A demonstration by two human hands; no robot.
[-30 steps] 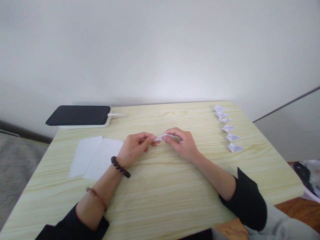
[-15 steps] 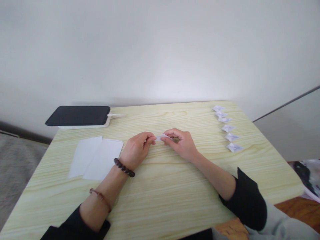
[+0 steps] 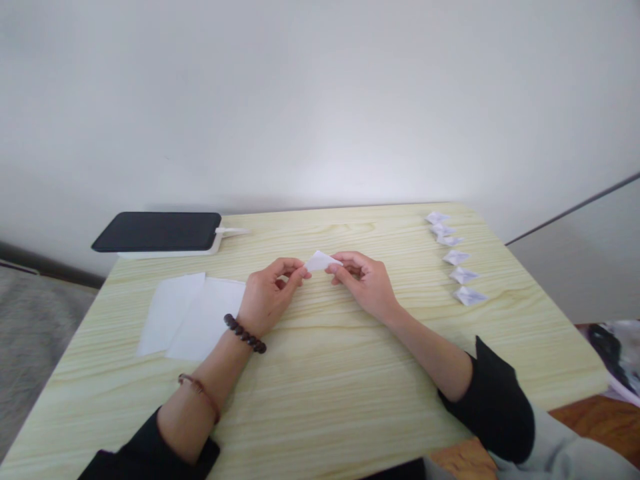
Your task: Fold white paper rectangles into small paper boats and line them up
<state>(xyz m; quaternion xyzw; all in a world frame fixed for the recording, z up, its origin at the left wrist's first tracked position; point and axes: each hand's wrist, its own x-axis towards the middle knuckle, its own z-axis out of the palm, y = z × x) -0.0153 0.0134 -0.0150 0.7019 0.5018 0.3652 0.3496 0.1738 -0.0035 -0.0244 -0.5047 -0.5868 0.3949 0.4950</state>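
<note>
A small folded piece of white paper [image 3: 320, 261], roughly triangular with its peak pointing away from me, is held just above the table between both hands. My left hand [image 3: 270, 288] pinches its left corner between thumb and fingers. At the right corner my right hand [image 3: 365, 280] grips it, thumb on the near face and fingers behind. Flat white paper sheets [image 3: 170, 313] lie overlapping on the table to the left, partly behind my left wrist. Several small pointed folded paper pieces [image 3: 470, 295] stand in a column on the right.
A black-screened phone [image 3: 157, 231] rests on a white block at the back left, with a white cable [image 3: 233, 231] plugged in. The pale wood-grain table [image 3: 320, 393] meets a white wall [image 3: 320, 107] at the back. A bag-like bundle [image 3: 623, 353] sits beyond the right edge.
The folded paper has risen slightly and now shows a wider triangular face. My left hand has shifted a little left and away from me; the right fingers have moved slightly.
</note>
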